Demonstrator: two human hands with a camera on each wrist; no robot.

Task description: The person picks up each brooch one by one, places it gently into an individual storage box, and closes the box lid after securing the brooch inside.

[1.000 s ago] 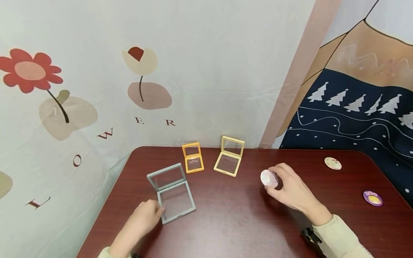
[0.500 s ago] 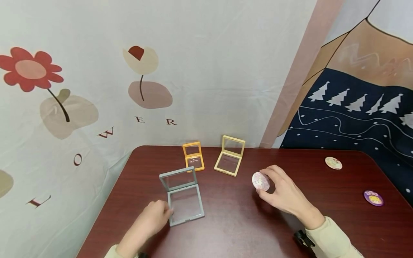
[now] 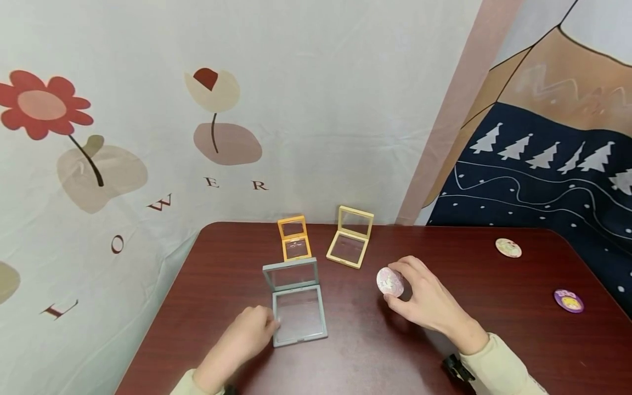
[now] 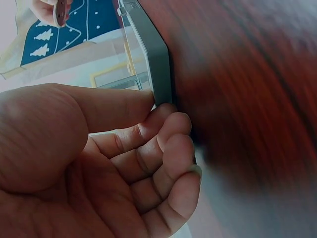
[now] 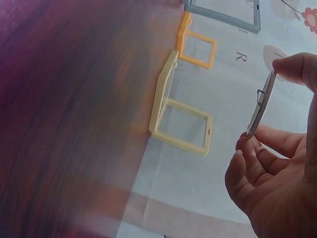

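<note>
On the tabletop (image 3: 444, 263), left of centre, gray case (image 3: 298, 312) lies hinged open, lid upright at the far edge. Left hand (image 3: 247, 337) pinches its near-left corner, thumb above, fingers curled beneath (left wrist view confirms). Right hand (image 3: 424, 299) holds pink badge (image 3: 390, 281) on edge between thumb and fingertips, just right of the case, slightly farther back. Nearer the badge: right hand; the case's bed lies to its left.

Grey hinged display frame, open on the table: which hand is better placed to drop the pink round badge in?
Right. The right hand already pinches the pink round badge just right of the grey hinged display frame; the left hand grips the frame's near left corner, steadying it.
</note>
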